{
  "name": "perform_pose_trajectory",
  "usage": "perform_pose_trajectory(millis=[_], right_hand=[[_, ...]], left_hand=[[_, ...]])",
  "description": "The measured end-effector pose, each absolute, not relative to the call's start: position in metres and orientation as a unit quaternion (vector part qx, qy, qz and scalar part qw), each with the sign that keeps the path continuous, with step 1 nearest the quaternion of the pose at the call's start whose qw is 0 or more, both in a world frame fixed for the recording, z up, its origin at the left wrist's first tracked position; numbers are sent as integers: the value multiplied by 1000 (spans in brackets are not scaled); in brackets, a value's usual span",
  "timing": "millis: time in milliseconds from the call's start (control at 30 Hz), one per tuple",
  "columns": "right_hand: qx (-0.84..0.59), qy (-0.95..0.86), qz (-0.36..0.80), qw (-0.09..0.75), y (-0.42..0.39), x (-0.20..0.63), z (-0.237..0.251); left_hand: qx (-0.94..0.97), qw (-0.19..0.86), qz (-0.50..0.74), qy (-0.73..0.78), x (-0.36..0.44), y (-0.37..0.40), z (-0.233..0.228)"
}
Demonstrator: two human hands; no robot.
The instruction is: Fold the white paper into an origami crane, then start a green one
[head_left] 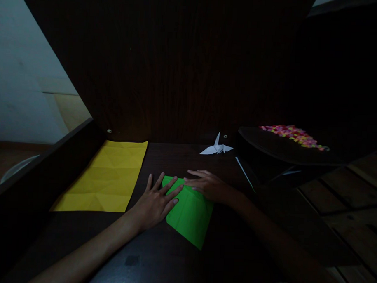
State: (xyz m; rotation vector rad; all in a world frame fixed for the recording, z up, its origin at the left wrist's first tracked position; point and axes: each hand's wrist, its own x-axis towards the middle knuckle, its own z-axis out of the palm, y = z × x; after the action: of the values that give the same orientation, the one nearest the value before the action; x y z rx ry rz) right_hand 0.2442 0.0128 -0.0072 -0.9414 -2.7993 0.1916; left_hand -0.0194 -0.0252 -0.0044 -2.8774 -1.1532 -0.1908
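The left hand (155, 202) is covering the near-left edge of the green paper (190, 214), and the right hand (207, 186) is lying over its top right corner, so the fold under them is staying out of sight. Both forearms are running off the bottom edge. The room is sitting so dark that the table (172, 248) is melting into the back panel. The heap of colourful bits (292, 135) on the dark tray (268, 146) is showing too small to identify. A pale round object (17, 168) at far left is getting cut off behind the table's side.

Yellow creased sheet (105, 178), white paper crane (217, 148), tray of colourful bits (292, 135)
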Motion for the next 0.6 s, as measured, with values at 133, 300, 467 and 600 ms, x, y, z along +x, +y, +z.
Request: perform_pose_trajectory(millis=[133, 300, 467, 600], right_hand=[[-314, -942, 71, 94, 12, 250, -5], [-352, -923, 87, 128, 7, 256, 5], [-405, -904, 108, 82, 0, 263, 23], [-431, -892, 120, 62, -3, 268, 35]], left_hand=[[-926, 20, -58, -373, -20, -26, -3], [-925, 21, -48, -377, -19, -26, -2], [-926, 26, -46, -375, -19, -25, -3], [-924, 27, -51, -377, -19, -25, -5]])
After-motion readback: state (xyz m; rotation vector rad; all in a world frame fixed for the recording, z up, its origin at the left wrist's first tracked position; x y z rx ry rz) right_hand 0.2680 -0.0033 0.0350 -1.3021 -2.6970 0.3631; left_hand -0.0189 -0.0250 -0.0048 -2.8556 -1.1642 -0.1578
